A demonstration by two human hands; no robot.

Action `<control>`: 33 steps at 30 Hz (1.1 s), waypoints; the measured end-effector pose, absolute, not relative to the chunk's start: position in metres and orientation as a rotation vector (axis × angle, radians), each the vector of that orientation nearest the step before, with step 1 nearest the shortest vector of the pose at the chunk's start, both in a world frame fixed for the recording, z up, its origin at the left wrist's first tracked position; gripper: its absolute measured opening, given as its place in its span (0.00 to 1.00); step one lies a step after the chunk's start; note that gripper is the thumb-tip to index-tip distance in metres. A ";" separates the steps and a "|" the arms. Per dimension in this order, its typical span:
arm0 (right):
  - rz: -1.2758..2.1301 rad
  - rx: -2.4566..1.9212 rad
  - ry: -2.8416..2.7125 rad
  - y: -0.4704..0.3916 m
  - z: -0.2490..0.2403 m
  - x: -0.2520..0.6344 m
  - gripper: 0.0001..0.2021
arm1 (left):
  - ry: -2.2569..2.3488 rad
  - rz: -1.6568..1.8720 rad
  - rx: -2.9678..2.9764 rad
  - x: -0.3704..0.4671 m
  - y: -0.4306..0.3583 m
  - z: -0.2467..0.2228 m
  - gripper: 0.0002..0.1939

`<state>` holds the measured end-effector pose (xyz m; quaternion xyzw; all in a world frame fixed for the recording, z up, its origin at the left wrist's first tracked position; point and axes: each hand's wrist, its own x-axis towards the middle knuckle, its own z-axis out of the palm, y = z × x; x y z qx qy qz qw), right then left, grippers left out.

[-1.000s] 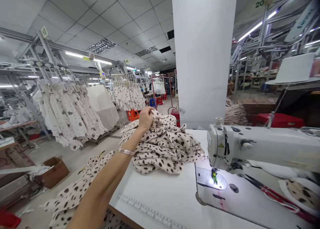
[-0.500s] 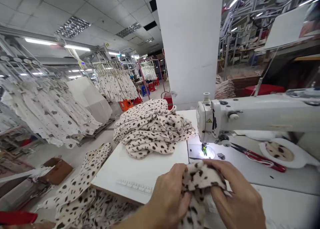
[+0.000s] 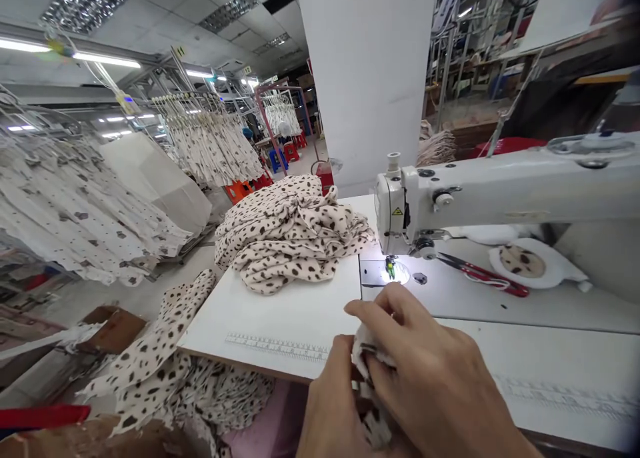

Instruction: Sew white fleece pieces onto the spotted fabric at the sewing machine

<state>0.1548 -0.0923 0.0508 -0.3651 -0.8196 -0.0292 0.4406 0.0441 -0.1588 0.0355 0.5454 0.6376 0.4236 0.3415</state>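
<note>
My left hand (image 3: 333, 405) grips a piece of spotted fabric (image 3: 373, 425) at the table's front edge, close below the sewing machine (image 3: 400, 211). Over the same piece, my right hand (image 3: 425, 371) pinches it with the thumb, its index finger reaching across toward the left hand. Much of the fabric is hidden between the hands. A large heap of cream cloth with dark spots (image 3: 295, 238) rests on the white table (image 3: 285, 318), left of the needle area, which is lit. Red-handled scissors (image 3: 485, 277) lie on the machine bed.
A white round-ended piece with a spotted centre (image 3: 523, 261) lies behind the scissors. More spotted cloth (image 3: 155, 351) hangs at the table's left. A white pillar (image 3: 370, 85) stands behind, with garment racks at the left.
My right hand has moved left over the fabric, close to my left hand, and the cloth is more bunched and covered. The view has shifted, so the machine and heap appear higher and further left.
</note>
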 end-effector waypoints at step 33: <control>-0.046 -0.959 -2.241 -0.063 -0.054 0.223 0.14 | 1.535 0.163 2.645 -0.001 -0.019 -0.001 0.20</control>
